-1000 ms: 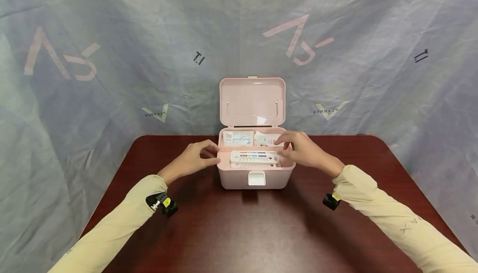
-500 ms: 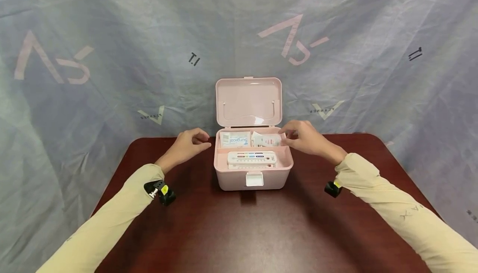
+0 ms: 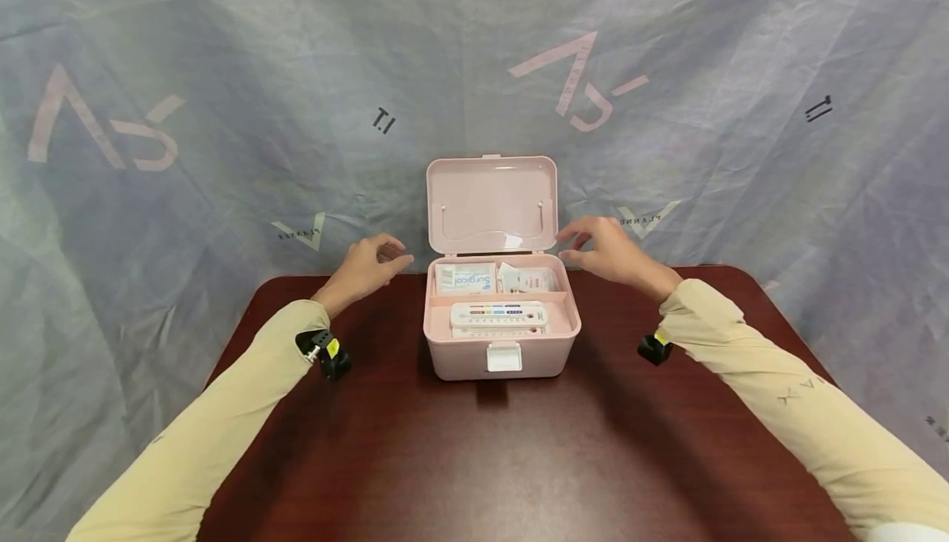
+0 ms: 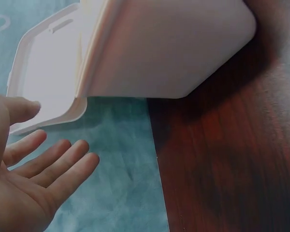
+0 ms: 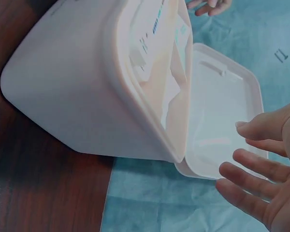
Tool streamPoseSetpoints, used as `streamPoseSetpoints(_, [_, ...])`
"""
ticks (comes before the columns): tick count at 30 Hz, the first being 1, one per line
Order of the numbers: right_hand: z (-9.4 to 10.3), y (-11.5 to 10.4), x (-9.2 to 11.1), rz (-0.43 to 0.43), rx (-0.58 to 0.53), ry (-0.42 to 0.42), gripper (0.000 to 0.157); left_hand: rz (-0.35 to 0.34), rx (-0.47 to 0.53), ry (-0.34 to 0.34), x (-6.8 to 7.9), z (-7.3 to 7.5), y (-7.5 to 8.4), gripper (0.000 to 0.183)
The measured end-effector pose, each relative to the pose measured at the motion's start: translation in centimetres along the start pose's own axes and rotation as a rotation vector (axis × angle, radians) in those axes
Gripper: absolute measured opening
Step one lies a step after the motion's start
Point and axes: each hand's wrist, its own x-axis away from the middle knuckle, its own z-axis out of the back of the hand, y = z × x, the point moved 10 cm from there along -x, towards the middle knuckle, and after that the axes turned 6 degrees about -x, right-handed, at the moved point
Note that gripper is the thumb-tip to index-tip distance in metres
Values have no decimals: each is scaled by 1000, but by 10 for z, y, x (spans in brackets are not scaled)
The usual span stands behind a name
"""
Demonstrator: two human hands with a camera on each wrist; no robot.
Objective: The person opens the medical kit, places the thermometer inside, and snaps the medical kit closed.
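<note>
A pink plastic box (image 3: 460,361) stands at the table's far middle, its lid (image 3: 493,196) raised. In its front compartment lies a white thermometer with colored marks (image 3: 497,313), over another similar one. Behind the divider sit a packet printed "Surgical" (image 3: 465,278) on the left and a clear-and-white packet (image 3: 530,279) on the right. My left hand (image 3: 367,267) hovers left of the box, fingers loosely bent and apart from it. Level with the lid's lower right corner, my right hand (image 3: 610,250) holds nothing; its fingers are spread in the right wrist view.
The dark red wooden table (image 3: 489,451) extends in front of the box and to both sides. A grey printed cloth (image 3: 311,72) hangs close behind the table's far edge. The box's white latch (image 3: 504,357) faces me.
Both hands have moved away from the box's sides, upward in the head view. The right hand has come out from over the right packet to beside the lid. The box's contents look the same.
</note>
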Motion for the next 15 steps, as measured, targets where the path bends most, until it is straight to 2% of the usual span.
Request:
streamPoseSetpoints(9, [7,6,-19,12,-28,96,18,3,110,88,-5,14,-6,38])
streamPoseSetpoints(15, [9,14,-32,-25,-46,140,23,11,192,171,-8,22,-17,42])
